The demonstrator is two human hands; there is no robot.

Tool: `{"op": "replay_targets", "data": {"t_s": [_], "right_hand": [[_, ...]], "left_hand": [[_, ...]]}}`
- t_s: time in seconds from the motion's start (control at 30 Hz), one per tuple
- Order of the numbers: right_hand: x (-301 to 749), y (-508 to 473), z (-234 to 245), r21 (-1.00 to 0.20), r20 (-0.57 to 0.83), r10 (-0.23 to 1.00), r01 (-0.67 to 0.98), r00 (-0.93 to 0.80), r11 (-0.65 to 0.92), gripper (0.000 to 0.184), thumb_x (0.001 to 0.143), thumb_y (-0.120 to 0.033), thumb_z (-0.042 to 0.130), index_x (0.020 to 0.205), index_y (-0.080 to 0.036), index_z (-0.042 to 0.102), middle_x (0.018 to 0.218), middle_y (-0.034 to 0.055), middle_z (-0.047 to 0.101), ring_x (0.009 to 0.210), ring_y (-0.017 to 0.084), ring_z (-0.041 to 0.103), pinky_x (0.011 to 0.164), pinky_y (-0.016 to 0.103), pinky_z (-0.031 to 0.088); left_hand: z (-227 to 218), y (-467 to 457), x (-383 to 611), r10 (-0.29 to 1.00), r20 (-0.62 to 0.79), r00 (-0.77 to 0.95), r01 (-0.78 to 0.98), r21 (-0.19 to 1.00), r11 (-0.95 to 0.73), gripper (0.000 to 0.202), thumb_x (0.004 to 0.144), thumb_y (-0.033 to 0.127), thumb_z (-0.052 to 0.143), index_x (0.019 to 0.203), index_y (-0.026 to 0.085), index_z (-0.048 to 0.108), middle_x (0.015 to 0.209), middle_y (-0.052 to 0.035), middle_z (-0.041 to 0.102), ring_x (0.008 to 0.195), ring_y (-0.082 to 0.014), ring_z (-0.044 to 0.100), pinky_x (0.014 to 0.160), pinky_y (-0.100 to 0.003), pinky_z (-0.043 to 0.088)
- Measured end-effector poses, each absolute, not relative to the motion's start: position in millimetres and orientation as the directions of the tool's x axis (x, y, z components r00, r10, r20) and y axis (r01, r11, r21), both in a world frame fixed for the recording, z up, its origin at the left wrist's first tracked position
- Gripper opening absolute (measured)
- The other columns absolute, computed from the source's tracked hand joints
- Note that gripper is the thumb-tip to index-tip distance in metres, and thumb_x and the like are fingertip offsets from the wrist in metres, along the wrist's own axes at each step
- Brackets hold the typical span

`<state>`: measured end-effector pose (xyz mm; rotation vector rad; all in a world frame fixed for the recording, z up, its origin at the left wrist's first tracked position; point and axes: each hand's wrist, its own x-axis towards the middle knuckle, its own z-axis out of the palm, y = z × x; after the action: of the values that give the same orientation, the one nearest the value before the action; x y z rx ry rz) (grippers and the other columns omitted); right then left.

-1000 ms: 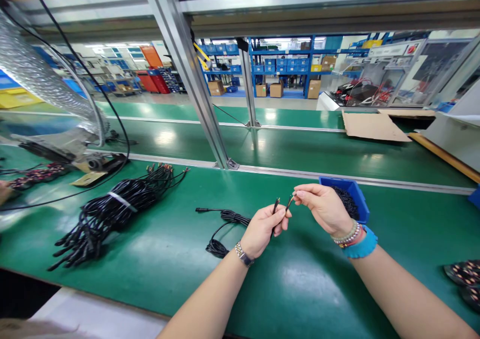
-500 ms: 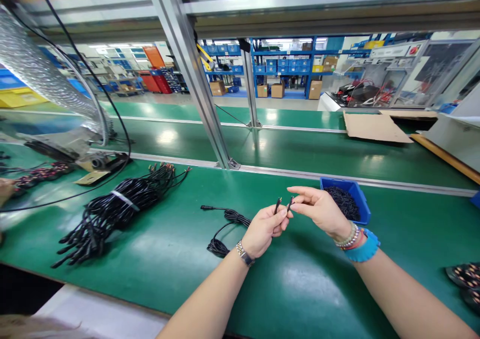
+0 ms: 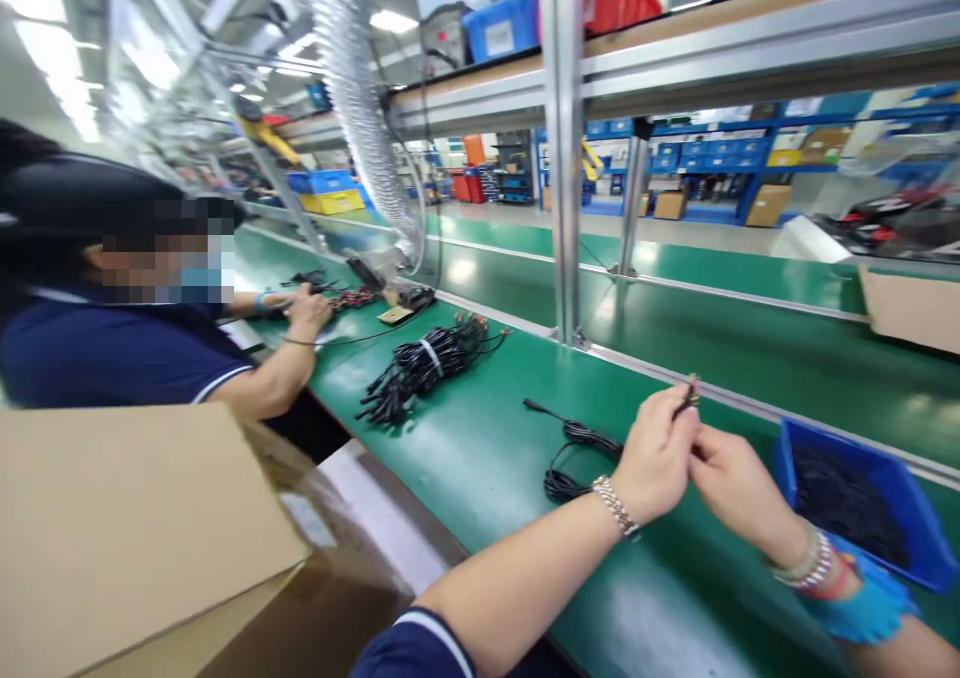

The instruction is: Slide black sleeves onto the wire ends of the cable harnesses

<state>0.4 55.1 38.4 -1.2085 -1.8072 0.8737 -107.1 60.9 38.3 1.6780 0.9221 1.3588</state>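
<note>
My left hand (image 3: 658,458) is closed around a black cable end (image 3: 685,400) whose bare, coloured wire tips point up above the fingers. Pressed against it from the right is my right hand (image 3: 742,486), its fingers pinched together; what lies between them is hidden. A loosely coiled black cable (image 3: 577,446) with a connector at its far end lies on the green bench just left of my hands. Beside my right wrist stands a blue bin (image 3: 930,543) holding small black parts (image 3: 844,503).
A tied bundle of black cables (image 3: 442,353) lies further left on the bench (image 3: 465,448). A co-worker (image 3: 127,333) works at the left. An open cardboard box (image 3: 142,518) stands at near left. A metal post (image 3: 564,208) rises behind the bench.
The view has swung left, bringing the co-worker and cardboard box into sight. My hands have come together; the right fingers now press against the left hand below the wire tips.
</note>
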Motion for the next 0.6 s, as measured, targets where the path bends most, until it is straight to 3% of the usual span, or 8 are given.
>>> {"op": "replay_targets", "data": {"t_s": [0.1,0.17,0.23,0.3,0.47,0.6], "right_hand": [[11,85,65,-0.859,0.203,0.96,0.435,-0.192,0.269,0.02,0.072,-0.035,0.059,0.072,-0.016,0.066,0.068,0.0054,0.065,0.063,0.019,0.059,0.062,0.031,0.048],[22,113,87,-0.869,0.221,0.972,0.436,-0.083,0.235,0.024,0.071,-0.038,0.061,0.07,-0.014,0.064,0.064,0.0074,0.064,0.058,0.018,0.06,0.058,0.031,0.05],[29,145,107,-0.872,0.266,0.964,0.432,0.023,0.231,0.021,0.07,-0.033,0.064,0.07,-0.012,0.063,0.064,0.0099,0.065,0.056,0.018,0.062,0.056,0.03,0.051],[31,176,123,-0.876,0.287,0.956,0.422,0.066,0.234,0.015,0.07,-0.024,0.065,0.07,-0.009,0.062,0.064,0.0114,0.064,0.054,0.016,0.062,0.055,0.029,0.052],[27,242,154,-0.919,0.337,0.935,0.256,0.113,0.3,0.011,0.073,-0.009,0.059,0.063,-0.006,0.056,0.052,0.0047,0.057,0.047,0.01,0.057,0.054,0.024,0.049],[39,283,156,-0.942,0.336,0.897,0.093,0.286,0.323,0.015,0.081,-0.008,0.049,0.066,-0.011,0.049,0.058,-0.0007,0.054,0.052,0.005,0.056,0.061,0.022,0.05]], "left_hand": [[46,83,-130,0.841,0.498,0.212,0.199,0.82,-0.536,0.043,0.08,0.037,0.051,0.117,0.015,0.047,0.126,-0.0129,0.046,0.115,-0.0221,0.043,0.097,-0.035,0.033],[46,108,-164,0.824,0.546,0.15,0.409,0.724,-0.555,0.048,0.075,0.041,0.056,0.115,0.015,0.047,0.129,-0.0144,0.043,0.119,-0.0241,0.039,0.099,-0.038,0.03],[42,137,-211,0.82,0.572,0.021,0.696,0.58,-0.422,0.048,0.074,0.04,0.057,0.113,0.014,0.049,0.128,-0.0163,0.043,0.122,-0.0272,0.033,0.1,-0.042,0.025],[36,164,-264,0.824,0.538,-0.177,0.875,0.469,-0.119,0.049,0.074,0.039,0.056,0.114,0.013,0.048,0.131,-0.0178,0.039,0.121,-0.0322,0.03,0.096,-0.048,0.024],[21,205,-388,0.766,0.359,-0.533,0.844,0.29,0.451,0.057,0.074,0.049,0.047,0.115,0.009,0.049,0.122,-0.0218,0.047,0.114,-0.0382,0.034,0.089,-0.055,0.024],[15,220,-454,0.797,0.09,-0.597,0.79,0.236,0.566,0.077,0.065,0.069,0.041,0.11,0.008,0.055,0.12,-0.0237,0.05,0.114,-0.0447,0.033,0.084,-0.058,0.025]]}}
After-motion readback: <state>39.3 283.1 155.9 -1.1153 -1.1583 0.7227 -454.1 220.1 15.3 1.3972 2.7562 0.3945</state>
